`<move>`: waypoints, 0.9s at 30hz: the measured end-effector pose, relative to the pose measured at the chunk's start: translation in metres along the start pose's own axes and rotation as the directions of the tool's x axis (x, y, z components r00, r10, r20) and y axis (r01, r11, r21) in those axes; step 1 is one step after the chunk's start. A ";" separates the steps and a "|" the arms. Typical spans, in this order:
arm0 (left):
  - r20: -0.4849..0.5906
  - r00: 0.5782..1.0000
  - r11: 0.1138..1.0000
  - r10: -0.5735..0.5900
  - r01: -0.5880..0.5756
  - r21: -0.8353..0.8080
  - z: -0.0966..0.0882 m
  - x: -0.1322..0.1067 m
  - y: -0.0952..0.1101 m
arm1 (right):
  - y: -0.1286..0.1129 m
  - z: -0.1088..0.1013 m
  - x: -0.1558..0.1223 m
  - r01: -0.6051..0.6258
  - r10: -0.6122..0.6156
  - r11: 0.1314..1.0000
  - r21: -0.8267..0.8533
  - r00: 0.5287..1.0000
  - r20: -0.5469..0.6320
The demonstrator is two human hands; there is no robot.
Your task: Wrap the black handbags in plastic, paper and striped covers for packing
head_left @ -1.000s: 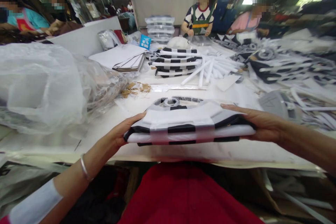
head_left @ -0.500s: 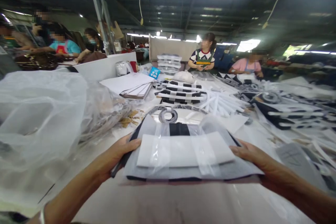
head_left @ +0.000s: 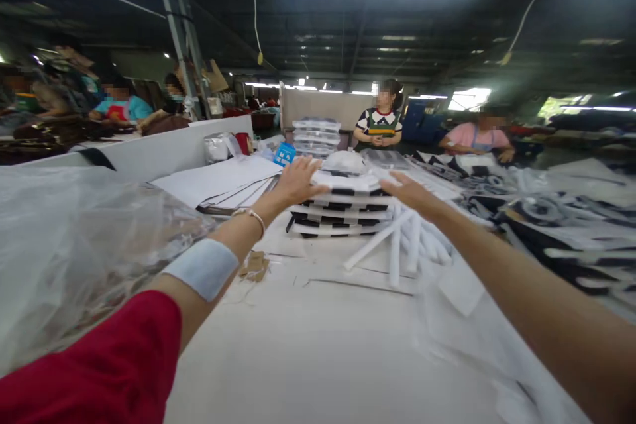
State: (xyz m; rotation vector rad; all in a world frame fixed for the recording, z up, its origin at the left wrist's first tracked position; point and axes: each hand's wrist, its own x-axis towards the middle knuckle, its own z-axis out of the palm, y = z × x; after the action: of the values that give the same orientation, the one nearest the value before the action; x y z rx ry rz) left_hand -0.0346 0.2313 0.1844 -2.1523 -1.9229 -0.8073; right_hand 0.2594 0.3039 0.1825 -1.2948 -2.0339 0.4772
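Both my arms reach forward over the table to a stack of black bag-like pieces wrapped in white paper and clear tape. On top lies a flat white-wrapped piece. At its left end my left hand has its fingers stretched and apart. My right hand is at the right end, its thumb and fingers spread. Neither hand is visibly closed round the piece, and whether the fingertips touch it is hard to tell. Several white rolled tubes lie just right of the stack.
Crumpled clear plastic fills the left side. White sheets and a blue packet lie left of the stack. Black and white pieces pile up at the right. A co-worker is across the table; others sit farther off.
The wrapped piece held close to me has moved forward onto the stack. My hands have gone forward with it, and their fingers have opened.
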 end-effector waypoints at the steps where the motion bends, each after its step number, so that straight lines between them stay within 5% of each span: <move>1: 0.074 0.996 0.987 0.043 -0.054 0.150 0.024 -0.006 0.001 | 0.013 0.019 -0.006 -0.003 0.003 0.999 -0.040 1.000 0.010; 3: 0.076 0.995 0.946 0.069 -0.089 0.312 0.062 -0.018 0.001 | 0.036 0.047 -0.019 0.062 -0.064 0.989 -0.137 0.998 -0.006; 6: -0.053 0.995 0.926 0.080 -0.055 0.373 0.086 -0.025 0.001 | 0.057 0.057 -0.033 0.167 -0.194 0.957 -0.238 0.976 -0.096; 11: -0.083 0.994 0.918 0.076 -0.037 0.396 0.079 -0.014 0.004 | 0.076 0.028 -0.051 0.211 -0.247 0.939 -0.272 0.964 -0.103; 17: -0.063 0.996 0.908 0.060 -0.028 0.418 0.079 -0.010 0.007 | 0.096 0.017 -0.107 0.157 -0.122 0.960 -0.231 0.980 0.159; 22: -0.081 0.991 0.892 0.109 -0.061 0.448 0.092 -0.029 0.003 | 0.096 0.018 -0.152 0.161 -0.091 0.961 -0.223 0.950 0.298; 27: -0.108 0.991 0.891 0.083 -0.025 0.452 0.107 -0.060 0.010 | 0.077 0.019 -0.142 0.159 -0.113 0.968 -0.194 0.967 0.228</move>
State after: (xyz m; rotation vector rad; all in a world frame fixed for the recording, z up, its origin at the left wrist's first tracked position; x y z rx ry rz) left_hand 0.0042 0.2244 0.0675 -1.8191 -1.7638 -0.4156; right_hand 0.3363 0.2112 0.0726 -1.2575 -2.3920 0.3585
